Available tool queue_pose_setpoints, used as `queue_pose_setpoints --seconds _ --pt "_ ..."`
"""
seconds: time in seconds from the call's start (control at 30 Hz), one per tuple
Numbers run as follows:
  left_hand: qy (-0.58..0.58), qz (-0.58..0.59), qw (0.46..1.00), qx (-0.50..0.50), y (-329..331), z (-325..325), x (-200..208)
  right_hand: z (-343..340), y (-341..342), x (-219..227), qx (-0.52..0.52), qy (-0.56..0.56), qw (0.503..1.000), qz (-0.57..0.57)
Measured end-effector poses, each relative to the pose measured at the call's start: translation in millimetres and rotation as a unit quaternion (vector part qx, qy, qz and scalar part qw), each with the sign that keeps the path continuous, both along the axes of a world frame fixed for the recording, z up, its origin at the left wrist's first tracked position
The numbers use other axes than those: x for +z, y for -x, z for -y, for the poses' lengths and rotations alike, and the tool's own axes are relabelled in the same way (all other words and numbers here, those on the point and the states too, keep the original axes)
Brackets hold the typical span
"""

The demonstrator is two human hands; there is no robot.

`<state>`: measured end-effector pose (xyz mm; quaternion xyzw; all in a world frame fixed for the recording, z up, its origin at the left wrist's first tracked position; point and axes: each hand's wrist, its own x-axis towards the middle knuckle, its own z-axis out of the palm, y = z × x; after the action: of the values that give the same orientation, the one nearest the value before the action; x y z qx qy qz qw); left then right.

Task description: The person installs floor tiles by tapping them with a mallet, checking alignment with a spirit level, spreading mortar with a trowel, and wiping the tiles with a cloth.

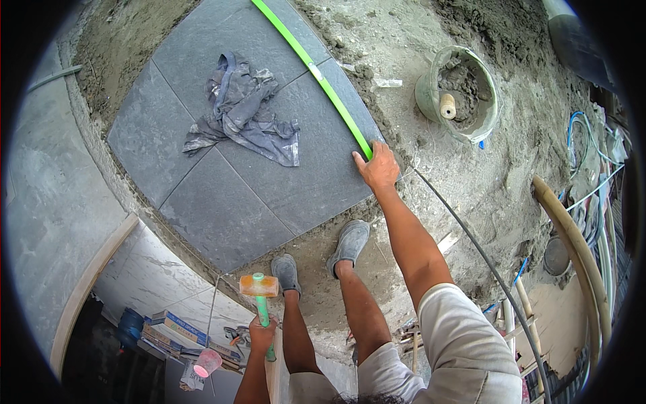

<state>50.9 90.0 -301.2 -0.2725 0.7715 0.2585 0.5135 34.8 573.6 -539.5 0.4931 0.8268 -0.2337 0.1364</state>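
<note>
My right hand [380, 167] grips the near end of a long bright-green spirit level [336, 101], thumb on one side and fingers on the other. The level lies along the right side of several dark grey floor tiles [222, 209]. In my left hand [263, 332], low and beside my left leg, is a rubber mallet [260, 287] with a green handle and a worn orange head. The mallet is held upright, apart from the tiles. A crumpled, dusty grey cloth garment [245, 114] rests on the tiles, left of the level.
Right of the tiles stands a bucket [424, 101] of wet mortar with a wooden-handled tool [447, 106] in it. A dark hose [464, 225] crosses the rough ground. Bamboo poles [572, 236] are at right. Boxes [178, 330] and a pink cup [207, 362] are lower left.
</note>
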Motion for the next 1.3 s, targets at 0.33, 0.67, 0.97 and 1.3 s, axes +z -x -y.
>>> queue_pose_setpoints --seconds 0.33,0.67,0.97,1.3 --pt "-0.008 -0.012 1.000 0.004 -4.5 -8.3 5.3 13.5 -7.3 16.9 0.019 -0.138 0.983 -0.122" --pt "-0.173 0.010 0.965 0.198 -17.3 -98.3 23.7 213.6 -139.9 210.9 -0.202 0.620 0.748 -0.123" --pt "-0.247 0.038 0.926 0.283 -1.7 -200.7 110.5 196.5 -128.4 365.3 0.033 0.497 0.859 -0.119" --pt "-0.188 -0.093 0.963 -0.168 -0.6 -75.2 176.1 142.6 -154.9 439.5 -0.018 0.373 0.927 0.027"
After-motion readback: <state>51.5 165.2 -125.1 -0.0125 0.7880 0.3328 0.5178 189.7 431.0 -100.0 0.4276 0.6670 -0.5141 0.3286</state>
